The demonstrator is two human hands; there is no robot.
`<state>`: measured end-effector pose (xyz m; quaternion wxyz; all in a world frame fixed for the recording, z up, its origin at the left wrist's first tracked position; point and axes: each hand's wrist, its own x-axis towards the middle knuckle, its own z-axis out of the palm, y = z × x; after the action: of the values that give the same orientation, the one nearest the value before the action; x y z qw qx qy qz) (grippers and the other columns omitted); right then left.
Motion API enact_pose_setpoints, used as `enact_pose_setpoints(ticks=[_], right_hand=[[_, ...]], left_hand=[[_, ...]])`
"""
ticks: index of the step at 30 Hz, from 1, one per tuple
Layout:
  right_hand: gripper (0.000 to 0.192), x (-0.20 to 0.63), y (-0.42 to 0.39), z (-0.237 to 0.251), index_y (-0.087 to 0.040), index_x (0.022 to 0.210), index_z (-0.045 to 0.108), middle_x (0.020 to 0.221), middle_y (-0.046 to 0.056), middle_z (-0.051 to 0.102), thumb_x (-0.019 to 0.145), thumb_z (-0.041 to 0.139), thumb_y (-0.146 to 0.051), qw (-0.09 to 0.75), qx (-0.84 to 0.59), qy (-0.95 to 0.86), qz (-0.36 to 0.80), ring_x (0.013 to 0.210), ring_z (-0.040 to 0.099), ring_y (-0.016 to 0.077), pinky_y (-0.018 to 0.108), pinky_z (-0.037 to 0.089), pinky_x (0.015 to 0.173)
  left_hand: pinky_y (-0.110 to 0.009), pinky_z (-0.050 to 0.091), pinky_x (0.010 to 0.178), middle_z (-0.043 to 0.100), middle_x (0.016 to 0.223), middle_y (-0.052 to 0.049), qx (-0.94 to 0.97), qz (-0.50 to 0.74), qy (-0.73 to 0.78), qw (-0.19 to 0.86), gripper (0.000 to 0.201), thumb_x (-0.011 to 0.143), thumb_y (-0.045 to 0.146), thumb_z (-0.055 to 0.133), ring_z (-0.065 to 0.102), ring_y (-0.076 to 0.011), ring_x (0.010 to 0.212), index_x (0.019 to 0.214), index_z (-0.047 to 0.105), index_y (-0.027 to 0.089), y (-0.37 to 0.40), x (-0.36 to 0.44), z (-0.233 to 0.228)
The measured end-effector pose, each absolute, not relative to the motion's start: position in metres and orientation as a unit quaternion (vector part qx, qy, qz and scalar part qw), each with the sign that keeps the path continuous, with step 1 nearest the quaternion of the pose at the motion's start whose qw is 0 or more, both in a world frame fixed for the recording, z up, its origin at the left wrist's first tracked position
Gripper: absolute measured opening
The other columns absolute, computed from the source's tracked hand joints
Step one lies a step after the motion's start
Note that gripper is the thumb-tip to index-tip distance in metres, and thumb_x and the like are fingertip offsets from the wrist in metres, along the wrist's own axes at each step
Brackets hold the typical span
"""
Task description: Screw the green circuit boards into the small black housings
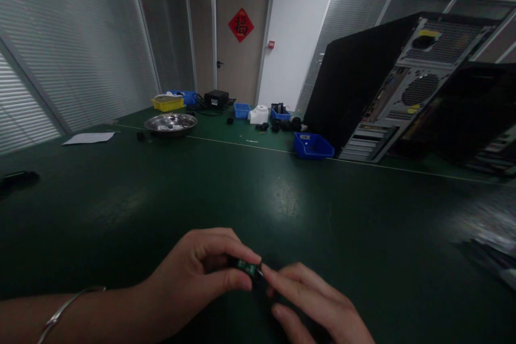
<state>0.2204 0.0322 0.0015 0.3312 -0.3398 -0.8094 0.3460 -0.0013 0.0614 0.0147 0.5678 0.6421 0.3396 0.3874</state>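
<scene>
Between the thumb and fingers of my left hand [213, 269] is a small green circuit board [246, 267] with a dark part around it. My right hand [310, 298] meets it from the right, its index fingertip against the board's end. A short shiny metal piece [259, 274] shows there, close to my right fingers. Something dark lies under that fingertip, between the finger and thumb; its kind cannot be made out in the dim light. Both hands are just above the green tabletop [226, 188].
A blue bin [313, 146] stands by a big black computer case [363, 80] on the right. Farther back are a metal bowl [171, 123], a yellow basket [168, 104] and a black box [216, 99]. Plastic-looking bags [489, 226] lie at the right edge, white paper [89, 138] at left.
</scene>
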Motion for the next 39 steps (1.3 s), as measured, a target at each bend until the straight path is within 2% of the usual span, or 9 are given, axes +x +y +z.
enact_pose_setpoints(ticks=[5,11,16,20,23,27,30,35,39], right_hand=[[0.054,0.222,0.031,0.006,-0.030,0.130,0.051,0.097,0.004,0.064,0.084,0.052,-0.001,0.342,-0.353,-0.807,0.329,0.086,0.065,0.0145,0.023,0.054,0.075],[0.055,0.224,0.033,0.011,-0.035,0.126,0.052,0.097,0.001,0.066,0.083,0.054,-0.001,0.378,-0.375,-0.790,0.305,0.088,0.066,0.0142,0.021,0.054,0.076],[0.055,0.223,0.033,0.009,-0.036,0.126,0.053,0.095,0.000,0.067,0.083,0.054,-0.002,0.380,-0.365,-0.789,0.315,0.086,0.065,0.0130,0.020,0.053,0.075],[0.057,0.221,0.033,0.008,-0.037,0.124,0.054,0.094,-0.001,0.067,0.081,0.057,-0.001,0.396,-0.365,-0.790,0.294,0.084,0.066,0.0124,0.018,0.053,0.074],[0.054,0.220,0.034,0.009,-0.034,0.124,0.054,0.092,0.000,0.068,0.081,0.056,-0.002,0.400,-0.358,-0.793,0.289,0.082,0.066,0.0130,0.018,0.054,0.072],[0.034,0.221,0.035,0.011,-0.024,0.109,0.060,0.091,0.003,0.066,0.081,0.055,-0.006,0.341,-0.384,-0.800,0.310,0.082,0.065,0.0150,0.022,0.053,0.072],[0.022,0.221,0.036,0.010,-0.020,0.092,0.059,0.088,0.003,0.066,0.074,0.062,-0.008,0.273,-0.389,-0.819,0.321,0.080,0.064,0.0170,0.024,0.052,0.071],[0.022,0.218,0.034,0.009,-0.023,0.088,0.054,0.089,-0.002,0.070,0.075,0.071,-0.017,0.210,-0.372,-0.855,0.293,0.077,0.062,0.0162,0.023,0.048,0.066],[0.018,0.213,0.031,0.009,-0.021,0.083,0.057,0.075,-0.001,0.069,0.072,0.072,-0.020,0.193,-0.376,-0.875,0.235,0.065,0.060,0.0161,0.023,0.044,0.056]], left_hand=[[-0.024,0.050,0.064,0.062,0.084,-0.003,0.647,0.359,0.333,0.585,0.016,0.083,0.022,0.063,0.061,-0.0116,0.069,0.097,0.070,0.018,0.067,-0.006,0.011],[-0.028,0.044,0.083,0.068,0.086,-0.004,0.855,0.203,0.245,0.409,0.015,0.088,0.016,0.057,0.059,-0.0161,0.088,0.097,0.067,0.020,0.065,-0.006,0.027],[-0.030,0.043,0.090,0.065,0.101,-0.007,0.907,0.094,0.232,0.340,0.012,0.085,0.014,0.059,0.055,-0.0187,0.099,0.091,0.068,0.020,0.060,0.001,0.046],[-0.034,0.039,0.096,0.061,0.113,-0.009,0.918,0.067,0.222,0.321,0.021,0.083,0.013,0.061,0.050,-0.0225,0.110,0.102,0.066,0.021,0.060,0.000,0.044],[-0.033,0.038,0.098,0.059,0.115,-0.008,0.905,0.106,0.229,0.342,0.027,0.087,0.016,0.057,0.050,-0.0206,0.108,0.113,0.060,0.024,0.059,-0.004,0.043],[-0.030,0.043,0.083,0.060,0.099,-0.005,0.888,0.152,0.278,0.333,0.019,0.080,0.029,0.064,0.051,-0.0198,0.088,0.097,0.059,0.021,0.056,-0.006,0.044],[-0.031,0.040,0.077,0.060,0.088,-0.004,0.902,0.128,0.303,0.280,0.025,0.069,0.033,0.072,0.049,-0.0199,0.076,0.084,0.057,0.020,0.053,-0.002,0.041],[-0.036,0.037,0.086,0.061,0.090,-0.005,0.911,0.098,0.318,0.243,0.033,0.068,0.034,0.073,0.050,-0.0213,0.077,0.091,0.058,0.018,0.049,0.004,0.041],[-0.031,0.042,0.076,0.058,0.093,-0.006,0.887,0.061,0.341,0.306,0.024,0.070,0.023,0.069,0.050,-0.0203,0.079,0.090,0.056,0.017,0.049,0.004,0.049]])
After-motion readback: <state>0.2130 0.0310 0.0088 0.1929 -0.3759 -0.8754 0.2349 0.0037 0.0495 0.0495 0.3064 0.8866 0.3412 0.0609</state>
